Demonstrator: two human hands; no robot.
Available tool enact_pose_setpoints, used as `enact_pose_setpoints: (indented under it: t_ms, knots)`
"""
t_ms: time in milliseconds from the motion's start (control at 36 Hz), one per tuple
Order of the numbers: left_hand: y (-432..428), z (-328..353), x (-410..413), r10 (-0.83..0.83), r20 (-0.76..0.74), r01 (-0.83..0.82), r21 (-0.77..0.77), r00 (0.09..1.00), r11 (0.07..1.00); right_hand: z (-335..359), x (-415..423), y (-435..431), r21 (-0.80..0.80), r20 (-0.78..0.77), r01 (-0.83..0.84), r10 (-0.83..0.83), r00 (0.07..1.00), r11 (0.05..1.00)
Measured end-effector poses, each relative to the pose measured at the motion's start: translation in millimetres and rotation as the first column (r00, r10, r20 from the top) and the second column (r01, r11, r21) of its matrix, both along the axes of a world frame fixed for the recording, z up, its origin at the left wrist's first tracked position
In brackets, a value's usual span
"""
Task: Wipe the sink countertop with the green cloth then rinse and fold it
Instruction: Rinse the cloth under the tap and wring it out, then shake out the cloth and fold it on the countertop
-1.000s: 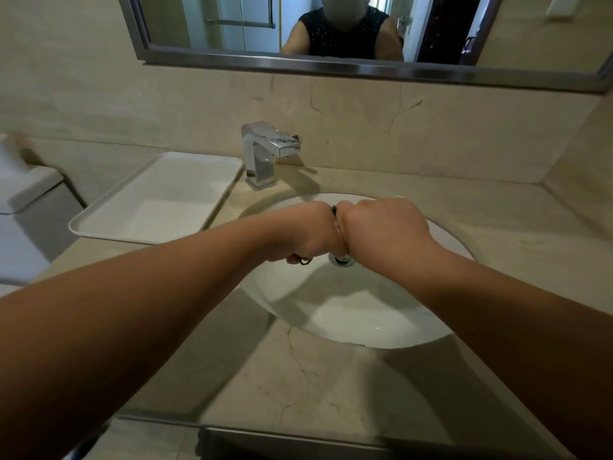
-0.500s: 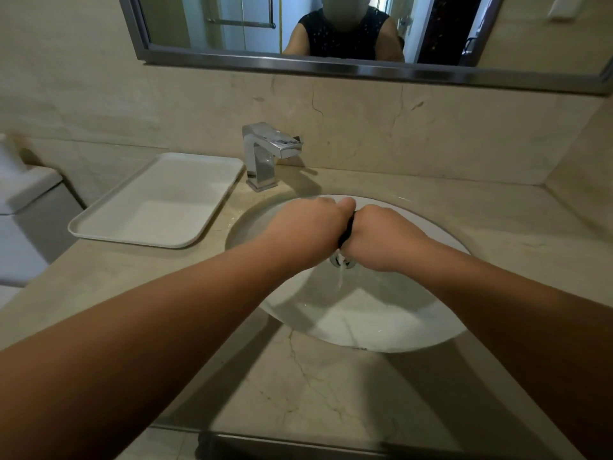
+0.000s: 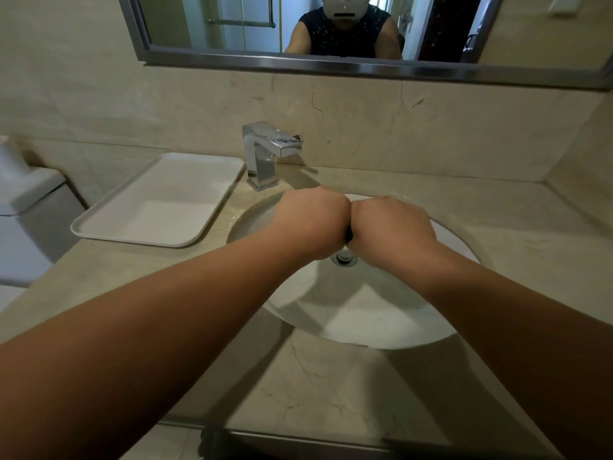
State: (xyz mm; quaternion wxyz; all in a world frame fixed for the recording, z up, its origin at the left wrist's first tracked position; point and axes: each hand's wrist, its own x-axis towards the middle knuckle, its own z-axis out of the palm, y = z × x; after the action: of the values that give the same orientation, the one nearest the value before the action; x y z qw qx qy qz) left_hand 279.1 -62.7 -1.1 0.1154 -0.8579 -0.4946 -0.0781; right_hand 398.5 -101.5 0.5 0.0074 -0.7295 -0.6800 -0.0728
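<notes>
Hands: two, left hand (image 3: 311, 224) and right hand (image 3: 391, 227), fists pressed side by side. Cloth (image 3: 348, 234): one, a dark sliver between the two hands. Sink basin (image 3: 365, 313): one, beneath the hands. Drain (image 3: 343, 258): one, just below the hands. Faucet (image 3: 265, 154): one, beyond the left hand. White tray (image 3: 159, 202): one, left of the left hand. Bench (image 3: 331, 393): one. Mirror (image 3: 331, 61): one, beyond both hands.
</notes>
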Motion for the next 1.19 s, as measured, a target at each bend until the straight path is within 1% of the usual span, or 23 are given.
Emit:
enact_pose_setpoints:
  t_ms: [56, 139, 333, 528, 611, 722, 778, 833, 861, 889, 944, 1000, 1028, 1056, 1139, 1194]
  knots:
    - [1.4, -4.8, 1.0, -0.012, -0.076, 0.011, -0.020, 0.997, 1.000, -2.2, 1.4, -0.8, -0.020, 0.047, -0.023, 0.024, 0.999, 1.000]
    - [4.4, -11.9, 0.6, -0.025, -0.111, 0.017, -0.075, 0.994, 0.997, -7.3, 4.4, 1.4, -0.035, 0.036, -0.042, 0.043, 0.998, 0.999]
    - [4.6, -23.4, 0.9, -0.048, -0.126, 0.027, -0.169, 0.991, 0.985, -24.3, 8.9, 6.5, -0.124, -0.153, -0.044, 0.025, 0.988, 0.991]
    - [6.6, -27.9, 1.2, -0.063, -0.140, 0.036, -0.187, 0.988, 0.982, -28.9, 9.6, 7.8, -0.196, -0.326, -0.027, -0.039, 0.945, 0.980]
    - [5.6, -28.5, 1.7, -0.062, -0.152, 0.034, -0.176, 0.986, 0.984, -30.5, 9.4, 8.4, -0.211, -0.375, -0.019, -0.063, 0.925, 0.977]
    - [5.6, -24.8, -3.4, -0.041, -0.111, 0.027, -0.123, 0.993, 0.992, -24.6, 9.2, 6.1, -0.209, -0.402, -0.067, -0.024, 0.915, 0.976]
    - [2.7, -17.4, -9.2, -0.030, -0.042, 0.023, -0.160, 0.999, 0.987, -14.6, 8.5, 3.8, -0.237, -0.427, -0.133, 0.020, 0.904, 0.962]
    - [-1.4, -6.1, -18.8, -0.016, 0.002, 0.016, -0.253, 1.000, 0.967, -0.5, 7.0, -1.2, -0.271, -0.515, -0.200, 0.034, 0.856, 0.941]
    - [-2.8, 0.0, -25.5, -0.012, 0.009, 0.014, -0.307, 1.000, 0.952, 6.6, 5.7, -4.5, -0.283, -0.586, -0.215, 0.009, 0.810, 0.935]
    - [-3.8, 6.2, -33.2, -0.003, 0.020, 0.010, -0.369, 1.000, 0.930, 12.3, 4.4, -7.5, -0.293, -0.661, -0.221, -0.030, 0.749, 0.930]
    - [-7.5, 17.8, -52.2, 0.043, 0.064, -0.006, -0.485, 0.997, 0.875, 19.8, 1.0, -11.4, -0.291, -0.797, -0.240, -0.096, 0.597, 0.926]
    - [-13.6, 28.3, -74.5, 0.098, 0.097, -0.030, -0.545, 0.990, 0.838, 26.6, -7.3, -15.2, -0.241, -0.883, -0.232, -0.113, 0.456, 0.942]
    - [-17.6, 32.7, -85.9, 0.128, 0.106, -0.044, -0.575, 0.986, 0.817, 29.8, -12.6, -17.1, -0.210, -0.903, -0.212, -0.106, 0.415, 0.954]
    - [-21.1, 35.5, -96.4, 0.161, 0.112, -0.059, -0.613, 0.981, 0.788, 32.3, -18.3, -18.4, -0.182, -0.912, -0.195, -0.092, 0.399, 0.964]
    - [-32.2, 40.3, -126.1, 0.232, 0.105, -0.088, -0.718, 0.967, 0.691, 34.9, -36.2, -19.9, -0.104, -0.916, -0.204, -0.014, 0.401, 0.973]
    - [-40.7, 44.8, -143.1, 0.260, 0.084, -0.107, -0.761, 0.962, 0.640, 36.1, -48.3, -20.1, -0.049, -0.932, -0.216, 0.034, 0.361, 0.975]
